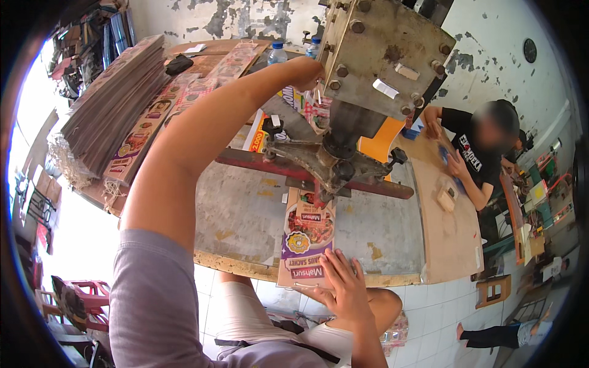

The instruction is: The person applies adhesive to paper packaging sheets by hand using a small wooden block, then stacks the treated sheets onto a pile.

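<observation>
Centrally, a long, narrow pink-and-purple printed card with a food picture [314,230] lies on a worn grey metal-topped table [239,230], its far end reaching the red metal bar [380,186] of a press and its near end jutting just past the table's front edge. The right hand [343,283] rests on the near right corner of the card, palm down, fingers extended and slightly spread, not closed around it. Above the card, a dark cast-metal bracket with black knobs [307,153] sits over the bar, below a big grey bolted steel block [386,55]. The left hand [308,73] is raised to the left side of that block; its fingers are partly hidden, so how far they are closed and what they grip cannot be told. Behind the bracket's right side is a plain orange sheet [377,141], and beyond the raised forearm stands a clear blue-capped bottle [277,55]. Farther left, similar printed strips [144,133] lie beside a tall stack of long flat cards [110,101]. To the right, a small beige block [446,198] rests on a brown board [454,248], near a co-worker in a black shirt [475,147].
</observation>
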Motion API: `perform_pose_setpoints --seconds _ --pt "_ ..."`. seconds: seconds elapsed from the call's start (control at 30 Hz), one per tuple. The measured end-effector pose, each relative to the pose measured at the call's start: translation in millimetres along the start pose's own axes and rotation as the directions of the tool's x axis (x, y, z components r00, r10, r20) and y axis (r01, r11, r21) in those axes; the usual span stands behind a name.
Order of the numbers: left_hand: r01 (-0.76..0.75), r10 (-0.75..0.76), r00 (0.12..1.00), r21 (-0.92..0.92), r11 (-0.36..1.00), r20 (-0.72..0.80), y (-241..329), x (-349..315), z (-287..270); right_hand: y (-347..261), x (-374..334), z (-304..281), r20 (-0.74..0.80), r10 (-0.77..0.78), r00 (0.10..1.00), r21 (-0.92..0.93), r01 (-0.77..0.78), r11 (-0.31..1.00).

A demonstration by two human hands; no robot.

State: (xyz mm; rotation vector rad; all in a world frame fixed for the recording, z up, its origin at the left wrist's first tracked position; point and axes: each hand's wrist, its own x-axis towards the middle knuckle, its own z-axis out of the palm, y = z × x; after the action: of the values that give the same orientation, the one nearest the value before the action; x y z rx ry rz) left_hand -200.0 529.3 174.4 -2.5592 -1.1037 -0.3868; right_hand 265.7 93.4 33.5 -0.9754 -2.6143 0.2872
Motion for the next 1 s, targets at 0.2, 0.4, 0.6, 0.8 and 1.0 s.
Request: perform_pose_setpoints --seconds 0.2,0.4,0.6,0.8,1.0 --pt "-0.038 0.038 0.999 0.068 0.997 -0.009 9.1 -8.2 1.4 6.7 4.7 6.0 -0.009 -0.019 1.0 0.0 0.019 1.0" --pt "-0.005 0.006 0.999 0.005 1.0 -0.048 12.8 -21.7 6.7 3.5 2.7 8.8 -0.029 -0.029 0.999 0.024 0.03 0.999" --pt "0.233 -0.224 0.971 -0.112 0.966 0.084 44.4 -45.8 -29.9 -0.7 8.6 8.8 -0.051 -0.061 0.997 0.036 0.063 0.997" --pt "0.432 -0.426 0.902 -0.171 0.886 0.072 119.8 -80.1 -111.3 7.3 3.2 13.1 -0.084 -0.039 0.996 -0.005 0.039 0.999" --pt "0.641 -0.671 0.664 -0.21 0.738 -0.33 294.4 -206.8 -213.4 9.4 2.5 18.3 -0.118 -0.063 0.991 -0.03 0.06 0.998"
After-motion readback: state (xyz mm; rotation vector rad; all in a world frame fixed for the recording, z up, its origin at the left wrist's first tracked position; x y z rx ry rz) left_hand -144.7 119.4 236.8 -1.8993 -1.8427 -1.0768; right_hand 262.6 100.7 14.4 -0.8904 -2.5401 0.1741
